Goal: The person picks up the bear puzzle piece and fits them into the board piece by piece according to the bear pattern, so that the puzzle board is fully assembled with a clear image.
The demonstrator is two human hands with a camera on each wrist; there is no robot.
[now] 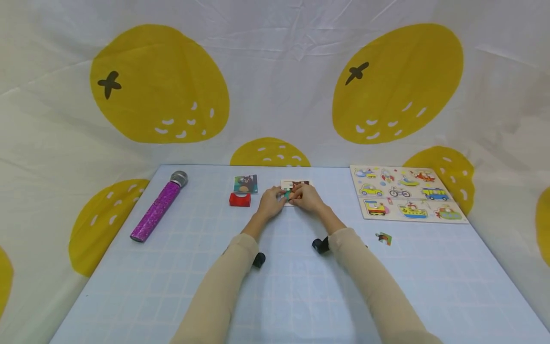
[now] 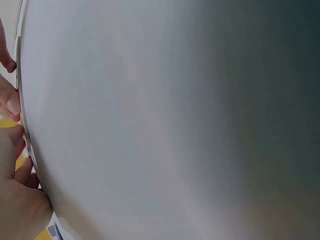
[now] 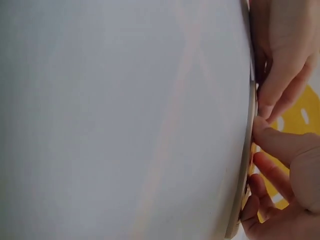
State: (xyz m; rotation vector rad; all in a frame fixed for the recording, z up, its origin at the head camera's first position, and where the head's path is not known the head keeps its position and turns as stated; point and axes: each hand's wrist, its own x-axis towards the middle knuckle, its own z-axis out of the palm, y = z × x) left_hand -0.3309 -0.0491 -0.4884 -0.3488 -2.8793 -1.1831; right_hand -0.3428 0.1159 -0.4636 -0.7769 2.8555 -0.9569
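Both hands meet over a small puzzle board (image 1: 302, 183) with a bear picture, at the back middle of the table. From the left, my left hand (image 1: 270, 203) has its fingertips at the board's edge, touching a green puzzle piece (image 1: 287, 194). My right hand (image 1: 308, 198) bends its fingers down onto the board and pinches at that piece from the right. In the right wrist view, the right hand (image 3: 295, 175) has thumb and fingers along the thin board edge (image 3: 245, 165), facing the left hand (image 3: 287, 55). The fingers cover much of the board.
Left of the board lie a bear picture card (image 1: 246, 184) and a red notched block (image 1: 239, 200). A purple glittery microphone (image 1: 156, 210) lies farther left. On the right are a wooden vehicle puzzle (image 1: 401, 195) and a loose jigsaw piece (image 1: 384, 238).
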